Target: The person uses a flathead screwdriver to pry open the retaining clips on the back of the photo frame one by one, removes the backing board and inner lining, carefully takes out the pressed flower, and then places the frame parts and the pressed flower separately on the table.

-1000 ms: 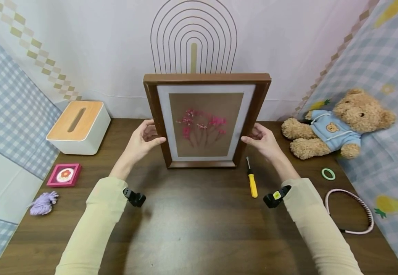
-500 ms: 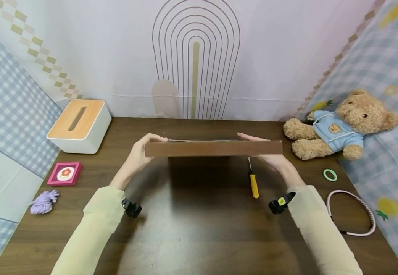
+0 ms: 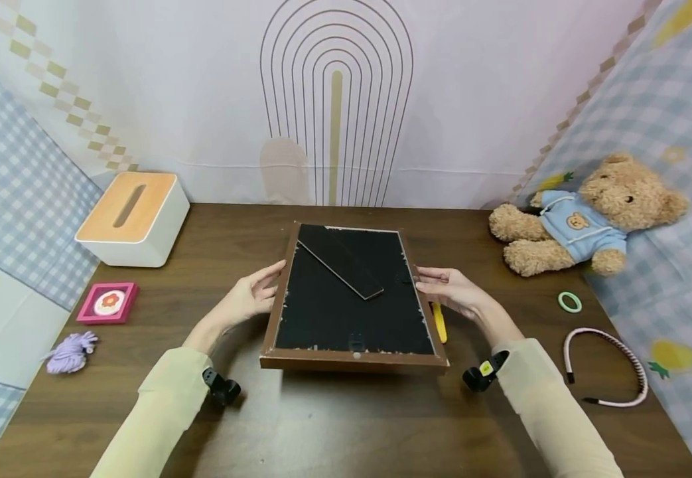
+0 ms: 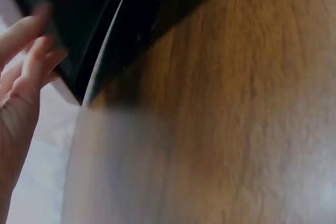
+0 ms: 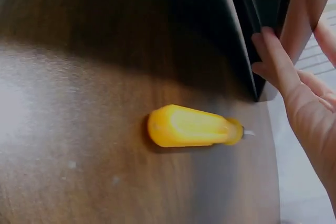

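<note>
Holding picture frame [image 3: 334, 318] back-up between them: left hand [image 3: 249, 295], right hand [image 3: 456, 291] | each is gripping a side rail [image 3: 279, 302] | probably feeling stiff, breakable if glazed | rails are seeming safest hold

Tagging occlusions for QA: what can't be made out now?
- Head: front of the frame, hidden by its own back.
- Head: shaft of the screwdriver, behind the right hand.
- Left wrist: fingertips of the left hand, blurred.
- Right wrist: rest of the frame, cut off by the top edge.

The table [image 3: 334, 431] bears a tissue box [image 3: 133, 222], screwdriver [image 5: 191, 126] and headband [image 3: 614, 403].
</note>
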Demonstrator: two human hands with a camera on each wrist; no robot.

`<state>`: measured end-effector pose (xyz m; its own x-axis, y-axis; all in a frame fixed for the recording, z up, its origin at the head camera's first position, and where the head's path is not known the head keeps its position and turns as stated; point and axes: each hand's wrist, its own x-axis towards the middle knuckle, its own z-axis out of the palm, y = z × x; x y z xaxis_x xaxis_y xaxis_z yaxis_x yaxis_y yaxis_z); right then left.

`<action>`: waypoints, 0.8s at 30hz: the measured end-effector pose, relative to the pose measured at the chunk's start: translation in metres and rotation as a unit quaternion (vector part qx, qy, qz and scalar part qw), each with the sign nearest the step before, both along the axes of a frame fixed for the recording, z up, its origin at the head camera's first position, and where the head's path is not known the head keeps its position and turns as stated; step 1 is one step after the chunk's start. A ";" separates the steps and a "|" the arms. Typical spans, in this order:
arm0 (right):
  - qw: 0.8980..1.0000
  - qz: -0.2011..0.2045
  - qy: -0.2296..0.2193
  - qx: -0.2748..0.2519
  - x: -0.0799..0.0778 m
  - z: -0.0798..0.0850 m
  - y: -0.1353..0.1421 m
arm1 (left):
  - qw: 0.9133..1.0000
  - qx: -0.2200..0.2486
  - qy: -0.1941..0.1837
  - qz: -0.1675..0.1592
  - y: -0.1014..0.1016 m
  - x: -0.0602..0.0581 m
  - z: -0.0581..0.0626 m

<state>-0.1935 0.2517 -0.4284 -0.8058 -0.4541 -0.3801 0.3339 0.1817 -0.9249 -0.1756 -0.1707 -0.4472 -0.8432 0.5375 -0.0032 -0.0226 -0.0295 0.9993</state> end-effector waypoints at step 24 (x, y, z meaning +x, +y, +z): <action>0.980 -0.052 0.091 0.168 0.009 -0.013 -0.033 | 0.981 -0.179 -0.029 0.066 0.018 0.007 -0.012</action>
<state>-0.1845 0.2187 -0.4419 -0.9099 -0.2389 -0.3391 0.2012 0.4606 -0.8645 -0.1690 -0.1525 -0.4593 -0.8982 0.3799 -0.2213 -0.0985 0.3169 0.9433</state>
